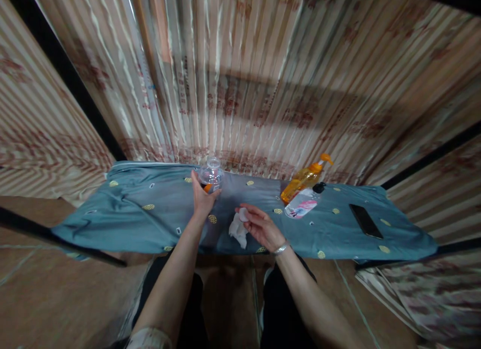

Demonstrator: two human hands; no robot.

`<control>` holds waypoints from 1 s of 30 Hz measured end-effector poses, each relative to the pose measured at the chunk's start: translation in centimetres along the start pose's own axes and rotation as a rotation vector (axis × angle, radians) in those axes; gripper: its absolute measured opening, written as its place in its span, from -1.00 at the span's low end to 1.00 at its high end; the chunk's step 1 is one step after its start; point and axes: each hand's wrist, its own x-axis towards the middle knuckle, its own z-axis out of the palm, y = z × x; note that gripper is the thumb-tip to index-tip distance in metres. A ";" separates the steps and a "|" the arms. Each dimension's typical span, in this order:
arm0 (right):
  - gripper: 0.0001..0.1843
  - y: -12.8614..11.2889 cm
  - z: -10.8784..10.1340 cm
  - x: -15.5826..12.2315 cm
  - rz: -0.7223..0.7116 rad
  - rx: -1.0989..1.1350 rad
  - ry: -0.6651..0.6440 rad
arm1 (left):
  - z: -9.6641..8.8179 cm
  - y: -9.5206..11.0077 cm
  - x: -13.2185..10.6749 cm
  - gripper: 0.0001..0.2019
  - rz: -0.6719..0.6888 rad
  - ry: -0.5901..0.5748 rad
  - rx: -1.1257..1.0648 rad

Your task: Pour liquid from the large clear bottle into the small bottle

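Note:
My left hand [204, 196] is wrapped round a clear plastic bottle [213, 175] that stands upright with its mouth uncovered. An orange patch and something dark show low on the bottle, partly behind my fingers. Between the thumb and fingers of my right hand [262, 228] is a small round white cap [243, 215]. A crumpled white tissue [238, 232] hangs or lies just below the cap; I cannot tell whether my fingers also hold it.
To the right stand an amber pump bottle [300, 183] with an orange pump head and a clear bottle [301, 204] with a pink label and black top. A dark phone [365, 221] lies farther right on the teal cloth [128, 224]. Striped curtains [240, 88] and dark poles [63, 63] surround the surface.

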 end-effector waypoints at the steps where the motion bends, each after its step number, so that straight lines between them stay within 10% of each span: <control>1: -0.52 0.0 0.4 0.1 0.008 0.008 -0.035 | 0.0 0.2 0.0 0.15 -0.004 0.002 0.010; 15: -0.52 -5.5 0.3 4.0 -0.521 -0.600 0.057 | 0.1 0.5 -3.6 -0.20 0.364 -0.190 0.378; 30: -0.56 -5.7 -1.0 2.4 -0.658 -1.249 0.036 | -1.0 1.9 -5.1 -0.34 0.431 -0.325 0.565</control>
